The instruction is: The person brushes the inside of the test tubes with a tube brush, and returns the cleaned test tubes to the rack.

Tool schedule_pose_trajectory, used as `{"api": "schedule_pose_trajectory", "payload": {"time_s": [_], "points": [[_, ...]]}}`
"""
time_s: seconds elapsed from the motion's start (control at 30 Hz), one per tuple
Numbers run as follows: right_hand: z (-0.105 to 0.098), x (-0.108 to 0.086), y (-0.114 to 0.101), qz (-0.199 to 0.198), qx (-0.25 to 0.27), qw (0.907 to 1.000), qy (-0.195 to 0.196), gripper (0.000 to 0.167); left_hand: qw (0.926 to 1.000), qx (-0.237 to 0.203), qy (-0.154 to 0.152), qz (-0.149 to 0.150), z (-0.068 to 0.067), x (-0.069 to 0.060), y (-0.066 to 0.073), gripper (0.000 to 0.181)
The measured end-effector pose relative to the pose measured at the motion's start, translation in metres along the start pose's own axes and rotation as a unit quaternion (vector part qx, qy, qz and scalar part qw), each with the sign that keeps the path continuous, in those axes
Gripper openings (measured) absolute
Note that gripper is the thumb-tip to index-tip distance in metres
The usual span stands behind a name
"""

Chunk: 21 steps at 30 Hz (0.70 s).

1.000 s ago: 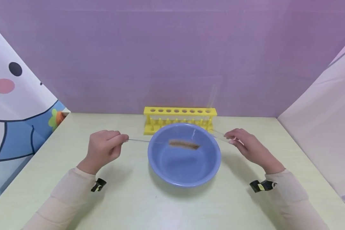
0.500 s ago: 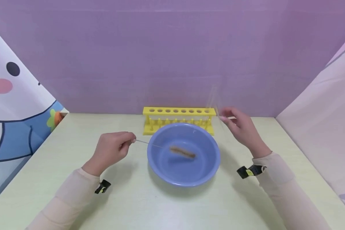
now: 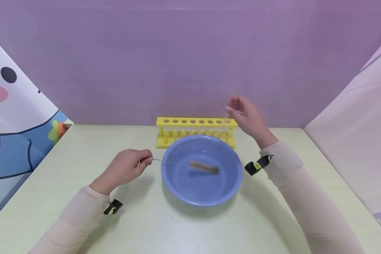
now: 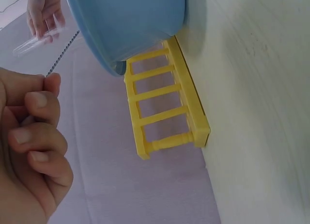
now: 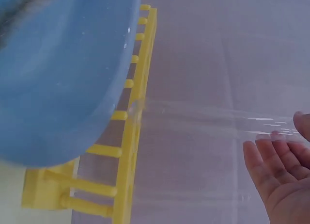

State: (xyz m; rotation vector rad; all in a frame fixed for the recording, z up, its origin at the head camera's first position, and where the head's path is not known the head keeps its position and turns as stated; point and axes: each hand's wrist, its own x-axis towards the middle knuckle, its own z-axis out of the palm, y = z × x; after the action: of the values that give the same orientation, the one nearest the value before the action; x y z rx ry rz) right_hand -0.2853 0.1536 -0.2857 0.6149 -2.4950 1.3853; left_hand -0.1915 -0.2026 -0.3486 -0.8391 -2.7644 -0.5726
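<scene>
My left hand (image 3: 127, 165) pinches the twisted wire handle (image 4: 63, 54) of a test tube brush. The brown bristle head of the brush (image 3: 204, 167) hangs over the blue basin (image 3: 193, 203), blurred. At the back, my right hand (image 3: 246, 116) holds a clear test tube (image 5: 208, 120) between thumb and fingers, above the right part of the yellow test tube rack (image 3: 184, 121). In the right wrist view the tube's lower end meets the rack's top bar; how deep it sits is hard to tell. Another faint clear tube (image 5: 193, 200) shows beside it at the rack.
The basin stands on the pale table (image 3: 139, 218), just in front of the rack and hiding part of its base. Water drops show on the basin's inner wall. A purple cloth backdrop (image 3: 190, 63) rises behind the rack.
My right hand has moved up and left from beside the basin to above the rack, bringing the test tube along. My left hand has shifted slightly right with the brush.
</scene>
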Motion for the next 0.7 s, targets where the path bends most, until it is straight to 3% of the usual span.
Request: {"api": "schedule_pose_trajectory", "payload": {"time_s": [0.1, 0.37, 0.7], "points": [[0.004, 0.011, -0.005, 0.013, 0.013, 0.9998, -0.001, 0.023, 1.0, -0.004, -0.005, -0.001, 0.001, 0.0, 0.001, 0.013], [0.01, 0.031, -0.01, 0.023, -0.014, 0.9991, 0.034, 0.023, 0.9998, -0.002, -0.017, 0.004, 0.005, 0.002, 0.003, 0.013], [0.026, 0.042, -0.001, 0.023, -0.031, 0.9992, 0.01, 0.014, 0.9997, -0.003, -0.024, 0.003, 0.005, 0.0, 0.004, 0.015]]}}
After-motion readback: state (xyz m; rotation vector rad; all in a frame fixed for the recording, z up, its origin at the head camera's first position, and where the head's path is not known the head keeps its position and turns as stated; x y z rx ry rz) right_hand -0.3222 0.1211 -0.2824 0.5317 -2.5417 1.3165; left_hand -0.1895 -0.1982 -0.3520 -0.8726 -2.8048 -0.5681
